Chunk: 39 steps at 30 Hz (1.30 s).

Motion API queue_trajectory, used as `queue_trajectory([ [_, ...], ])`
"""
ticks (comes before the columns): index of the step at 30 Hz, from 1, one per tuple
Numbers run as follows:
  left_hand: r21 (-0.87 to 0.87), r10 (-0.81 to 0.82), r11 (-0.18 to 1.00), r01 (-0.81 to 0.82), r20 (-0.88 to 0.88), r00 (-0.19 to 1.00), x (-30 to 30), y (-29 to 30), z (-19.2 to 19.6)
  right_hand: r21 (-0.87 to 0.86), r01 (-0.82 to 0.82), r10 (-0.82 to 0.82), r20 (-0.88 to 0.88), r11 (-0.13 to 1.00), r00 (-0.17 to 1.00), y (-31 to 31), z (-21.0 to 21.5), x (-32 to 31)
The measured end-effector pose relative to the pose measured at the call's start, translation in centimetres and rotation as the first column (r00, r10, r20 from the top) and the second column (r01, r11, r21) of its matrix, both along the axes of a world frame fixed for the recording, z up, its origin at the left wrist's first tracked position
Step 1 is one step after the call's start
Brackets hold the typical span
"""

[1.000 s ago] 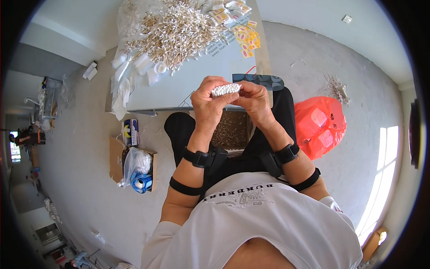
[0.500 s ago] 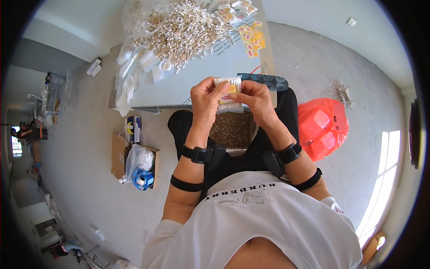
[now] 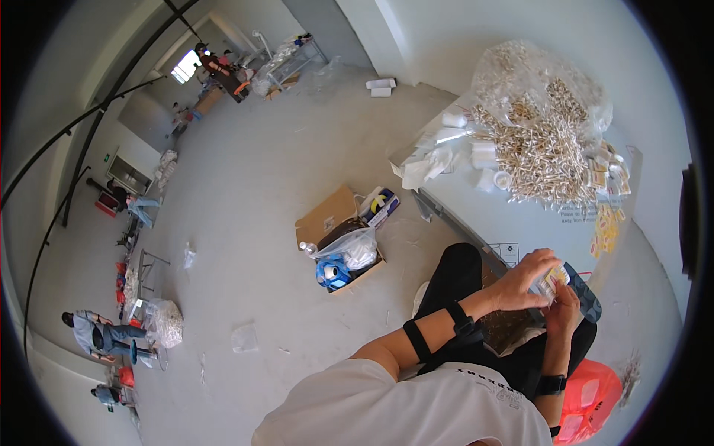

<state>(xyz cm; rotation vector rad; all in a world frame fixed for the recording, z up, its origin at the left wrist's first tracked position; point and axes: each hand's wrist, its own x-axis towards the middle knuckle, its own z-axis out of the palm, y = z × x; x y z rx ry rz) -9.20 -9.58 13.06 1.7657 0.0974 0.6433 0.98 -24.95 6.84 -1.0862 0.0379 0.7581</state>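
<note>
Between my two hands is a small clear packet of cotton swabs (image 3: 549, 282) with a yellow label, held above my lap at the near edge of the table. My left hand (image 3: 520, 285) grips the packet from its left side, thumb and fingers closed around it. My right hand (image 3: 563, 311) pinches its lower right part; some of those fingers are hidden. On the table (image 3: 476, 215) beyond lies a large heap of loose cotton swabs (image 3: 539, 160), partly under clear plastic. Yellow labels (image 3: 606, 230) lie to the right of the heap, below several filled packets (image 3: 610, 175).
An open cardboard box (image 3: 327, 215) with plastic bags and a blue item stands on the floor left of my knees. White round containers (image 3: 483, 154) sit at the table's left side. A red bag (image 3: 591, 398) rests at my right. Several people work far left, one bending over (image 3: 104, 334).
My view has swung to the left, so table and hands now appear further right, and the far room shows. Both hands still hold the packet, which is now tilted.
</note>
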Motion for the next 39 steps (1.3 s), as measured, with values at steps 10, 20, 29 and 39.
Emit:
queue_trajectory([
  [10, 0.735, -0.219, 0.676, 0.054, 0.131, 0.967, -0.4, 0.2, -0.1, 0.22, -0.157, 0.223, -0.322, 0.963, 0.92, 0.8, -4.7, 1.1],
  [20, 0.669, -0.028, 0.741, -0.048, 0.102, 0.994, 0.4, 0.5, -2.4, -0.312, -0.132, 0.236, 0.326, 0.941, 0.915, 0.0, 0.8, -0.3],
  [29, 0.617, -0.084, 0.778, 0.119, -0.086, 0.993, 3.7, -0.4, -4.5, -0.31, 0.125, 0.255, 0.909, 0.943, 0.331, -0.2, -0.6, 1.8],
  [39, 0.792, -0.065, 0.596, 0.128, -0.111, 0.992, 5.9, -0.5, -7.9, -0.471, 0.252, 0.425, 0.879, 0.846, 0.216, -0.3, -1.0, 1.8],
])
